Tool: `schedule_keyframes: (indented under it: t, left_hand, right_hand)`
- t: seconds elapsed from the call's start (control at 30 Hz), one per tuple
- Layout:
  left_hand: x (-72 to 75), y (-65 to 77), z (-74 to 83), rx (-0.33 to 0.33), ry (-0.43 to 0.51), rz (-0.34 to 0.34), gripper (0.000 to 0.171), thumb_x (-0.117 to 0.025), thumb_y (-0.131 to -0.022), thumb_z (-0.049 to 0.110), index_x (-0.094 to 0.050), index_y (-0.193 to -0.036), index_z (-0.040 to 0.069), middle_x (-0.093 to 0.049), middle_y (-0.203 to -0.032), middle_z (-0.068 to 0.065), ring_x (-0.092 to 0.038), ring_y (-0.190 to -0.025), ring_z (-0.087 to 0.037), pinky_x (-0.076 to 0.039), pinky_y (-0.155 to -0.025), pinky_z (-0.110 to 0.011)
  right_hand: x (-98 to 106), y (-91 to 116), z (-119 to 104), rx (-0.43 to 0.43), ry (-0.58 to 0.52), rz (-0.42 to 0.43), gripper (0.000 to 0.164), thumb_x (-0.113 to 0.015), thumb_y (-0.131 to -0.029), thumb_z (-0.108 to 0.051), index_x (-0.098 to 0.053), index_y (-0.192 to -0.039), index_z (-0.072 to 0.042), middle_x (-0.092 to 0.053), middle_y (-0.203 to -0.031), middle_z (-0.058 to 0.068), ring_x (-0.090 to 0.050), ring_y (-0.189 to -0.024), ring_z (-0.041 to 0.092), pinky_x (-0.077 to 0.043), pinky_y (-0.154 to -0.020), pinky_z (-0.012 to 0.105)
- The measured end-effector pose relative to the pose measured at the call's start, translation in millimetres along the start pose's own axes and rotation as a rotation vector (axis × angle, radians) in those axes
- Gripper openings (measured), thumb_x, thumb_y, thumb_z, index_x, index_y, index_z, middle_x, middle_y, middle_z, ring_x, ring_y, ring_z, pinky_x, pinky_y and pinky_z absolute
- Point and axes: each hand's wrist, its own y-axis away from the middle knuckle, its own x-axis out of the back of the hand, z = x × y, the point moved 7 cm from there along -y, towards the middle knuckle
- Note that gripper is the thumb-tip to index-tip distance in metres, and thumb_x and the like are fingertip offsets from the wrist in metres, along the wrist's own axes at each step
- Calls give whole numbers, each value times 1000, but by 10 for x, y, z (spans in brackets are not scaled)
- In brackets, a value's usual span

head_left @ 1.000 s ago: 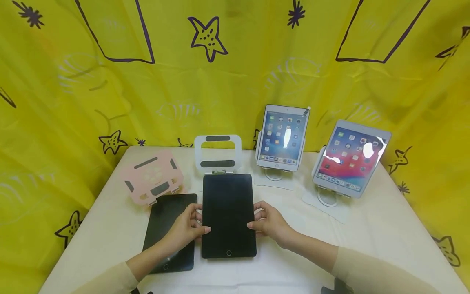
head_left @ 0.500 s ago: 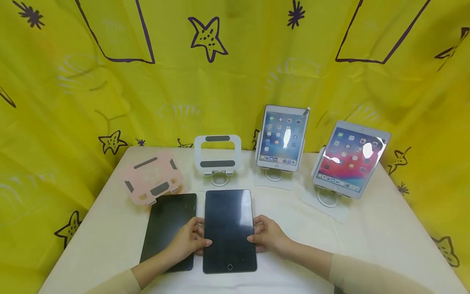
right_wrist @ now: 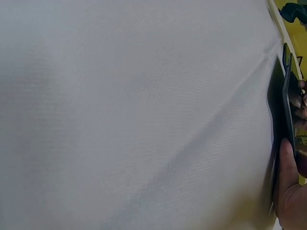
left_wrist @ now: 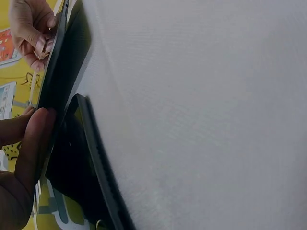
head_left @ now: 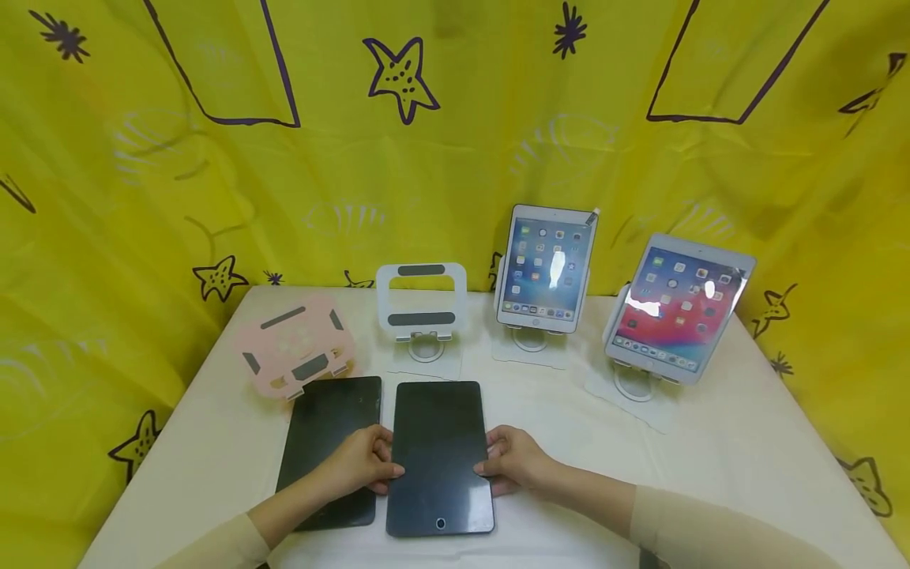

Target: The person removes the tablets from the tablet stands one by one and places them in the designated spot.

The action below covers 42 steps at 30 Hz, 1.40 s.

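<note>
A black tablet (head_left: pixel 438 454) with a round home button at its near end lies between both hands in the head view. My left hand (head_left: pixel 361 461) pinches its left long edge, thumb on the screen side. On the opposite edge, my right hand (head_left: pixel 524 465) holds it the same way. Both wrist views show the tablet's edge (left_wrist: pixel 53 62) lifted off the cloth, with a shadow beneath. A second black tablet (head_left: pixel 329 423) lies flat just left of it, partly covered by my left hand and forearm. Beyond the held tablet stands a white tablet stand (head_left: pixel 422 319) bearing no tablet.
A pink tablet stand (head_left: pixel 295 345) stands at the back left. Two white tablets with lit screens, one blue (head_left: pixel 546 265) and one red-and-blue (head_left: pixel 680 304), rest on stands at the back right. A yellow curtain (head_left: pixel 455 174) hangs behind the white-covered table (head_left: pixel 739 458).
Both hands have brought the tablet down and nearer the body, away from the white stand, whose lower part and base now show. The other tablets and stands stay put.
</note>
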Motion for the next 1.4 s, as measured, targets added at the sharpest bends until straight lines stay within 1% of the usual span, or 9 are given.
schedule_keyframes:
  t: [0.37, 0.5, 0.63, 0.77, 0.87, 1.03, 1.1, 1.23, 1.4]
  left_hand:
    - [88, -30, 45, 1, -32, -59, 53, -71, -79, -2, -42, -117, -25, -62, -77, -10, -63, -58, -15, -57, -53, -34]
    - [134, -38, 54, -16, -46, -76, 50, -68, -82, -1, -42, -117, -26, -62, -73, -9, -63, -57, -15, -57, -52, -33]
    - [160, -26, 87, -48, -106, -77, 41, -66, -84, 1, -48, -112, -23, -61, -65, -6, -63, -53, -14, -55, -49, -31]
    - [159, -20, 142, -97, -172, -46, 35, -64, -85, 3, -53, -111, -17, -60, -63, -5, -61, -52, -12, -54, -47, -27]
    - [144, -25, 191, -137, -211, -14, 32, -64, -86, 6, -55, -110, -13, -60, -63, -3, -59, -51, -11, -52, -46, -25]
    - [111, -62, 304, -208, -202, 30, 32, -65, -89, 12, -57, -112, -9, -60, -68, -4, -58, -52, -10, -52, -48, -22]
    - [106, -94, 355, -235, -175, 53, 34, -66, -88, 13, -58, -113, -9, -61, -69, -4, -58, -54, -10, -53, -51, -22]
    - [121, -167, 448, -277, -153, 121, 37, -68, -87, 18, -60, -114, -6, -62, -72, -1, -59, -56, -9, -53, -54, -22]
    - [125, -226, 530, -304, -147, 210, 39, -72, -84, 19, -62, -114, -3, -64, -77, -2, -60, -59, -8, -50, -53, -22]
  right_hand:
    - [-52, -86, -68, -32, -42, -37, 34, -68, -78, 9, -46, -104, 8, -63, -77, 10, -67, -62, 18, -57, -56, 33]
    - [-82, -104, -79, -18, -19, -31, 34, -68, -78, 9, -46, -103, 8, -63, -77, 10, -67, -62, 18, -57, -56, 33]
    - [-89, -100, -93, 32, 55, 7, 43, -70, -76, 8, -43, -110, 7, -59, -75, 10, -63, -58, 14, -56, -52, 33]
    - [-97, -83, -104, 79, 117, 39, 49, -71, -75, 8, -41, -113, 7, -57, -74, 9, -59, -55, 12, -56, -49, 33]
    - [-110, -75, -124, 109, 155, 31, 49, -72, -75, 6, -42, -114, 8, -56, -74, 9, -58, -53, 11, -55, -49, 31]
    - [-79, -82, -226, 215, 265, 33, 38, -66, -77, 8, -49, -110, 11, -62, -72, 5, -61, -51, 12, -55, -51, 27]
    - [-46, -91, -269, 254, 272, 43, 32, -62, -77, 9, -51, -107, 11, -64, -71, 5, -62, -52, 14, -55, -52, 27]
    - [29, -94, -331, 279, 225, 61, 31, -63, -79, 5, -52, -107, 10, -65, -72, 6, -64, -53, 18, -55, -54, 29]
    - [106, -72, -382, 266, 40, 98, 39, -69, -81, 0, -50, -113, 13, -64, -76, 7, -62, -60, 16, -58, -59, 35]
